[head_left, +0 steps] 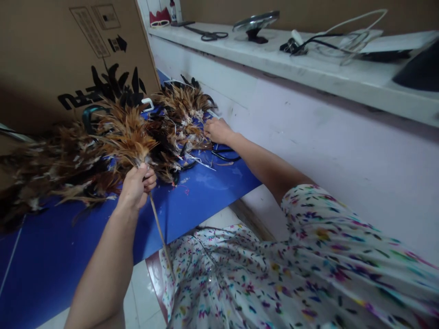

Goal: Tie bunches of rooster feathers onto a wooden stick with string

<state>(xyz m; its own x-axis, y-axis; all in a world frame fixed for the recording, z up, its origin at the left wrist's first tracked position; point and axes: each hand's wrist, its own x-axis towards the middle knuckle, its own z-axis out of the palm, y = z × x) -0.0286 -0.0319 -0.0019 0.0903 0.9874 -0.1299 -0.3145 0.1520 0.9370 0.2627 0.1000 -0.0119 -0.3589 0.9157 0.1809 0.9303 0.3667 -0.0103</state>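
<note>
My left hand (pixel 139 185) is closed round the thin wooden stick of a feather duster (pixel 128 132), just under its head of brown and black feathers. The bare stick slants down toward my lap. Further back, my right hand (pixel 217 130) reaches to the edge of a pile of loose feathers (pixel 185 103) beside the wall. Its fingers are curled down, and what they pinch, if anything, is too small to make out. A wide heap of brown feathers (pixel 68 169) lies left of the duster, and pale strips (pixel 202 162) lie in front of the right pile.
Everything lies on a blue table (pixel 199 201). A large cardboard box (pixel 44 59) stands behind on the left. Along the right wall runs a ledge (pixel 212 52) holding scissors (pixel 214 35), a round mirror on a stand (pixel 257 23) and tangled cables (pixel 329 43).
</note>
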